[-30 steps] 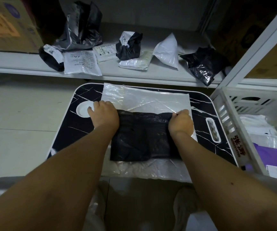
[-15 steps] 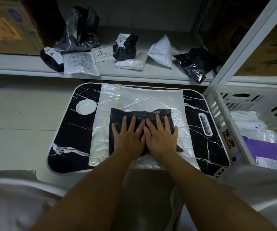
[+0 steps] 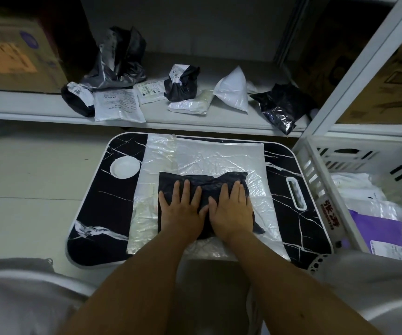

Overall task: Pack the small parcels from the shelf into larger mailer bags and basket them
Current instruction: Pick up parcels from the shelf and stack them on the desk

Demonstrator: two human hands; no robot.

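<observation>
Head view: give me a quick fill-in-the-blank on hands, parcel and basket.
1. Both hands, left hand and right hand, press flat on the ____ parcel.
2. The parcel lies on a translucent mailer bag spread over the ____-patterned lap table.
3. The white basket stands to the table's ____.
4. A purple package lies in the ____.

Missing: black; marble; right; basket

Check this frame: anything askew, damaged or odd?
Nothing damaged. The black parcel lies flat on the clear mailer bag, not inside it, both hands pressing it. The shelf parcels are crumpled but unspilled.
</observation>
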